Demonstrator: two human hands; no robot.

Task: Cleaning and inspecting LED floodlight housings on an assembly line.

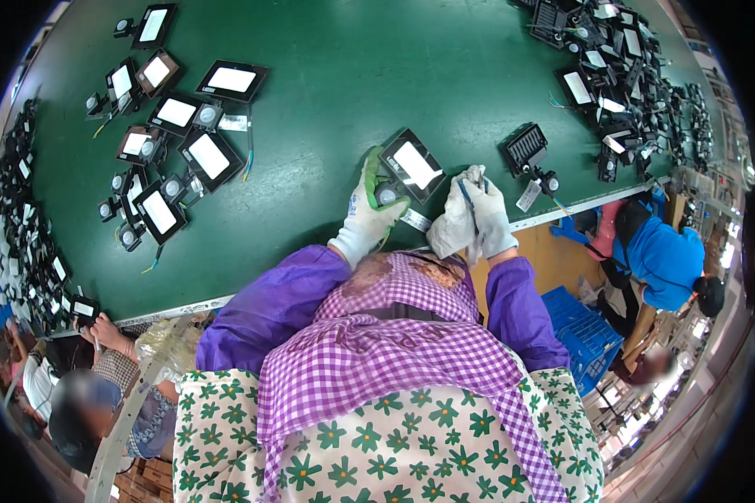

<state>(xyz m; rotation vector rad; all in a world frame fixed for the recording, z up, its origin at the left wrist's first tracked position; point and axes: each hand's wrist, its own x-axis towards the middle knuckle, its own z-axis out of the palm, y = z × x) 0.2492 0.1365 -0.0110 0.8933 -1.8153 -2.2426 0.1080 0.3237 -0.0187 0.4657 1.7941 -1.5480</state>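
Note:
A small black floodlight (413, 164) with a white front panel and a round sensor lies on the green table (352, 75) near its front edge. My left hand (367, 214), in a white and green glove, grips the lamp at its sensor end. My right hand (488, 216), in a white glove, holds a white cloth (455, 226) and a thin blue tool just right of the lamp. Purple sleeves and a checked apron fill the lower middle.
Several finished lamps (176, 117) lie at the left. A heap of black lamps (621, 75) lies at the far right, one ribbed-back lamp (528, 151) close by. Another person's hands (101, 331) work at lower left. A person in blue (663, 260) bends beside a blue crate (583, 331).

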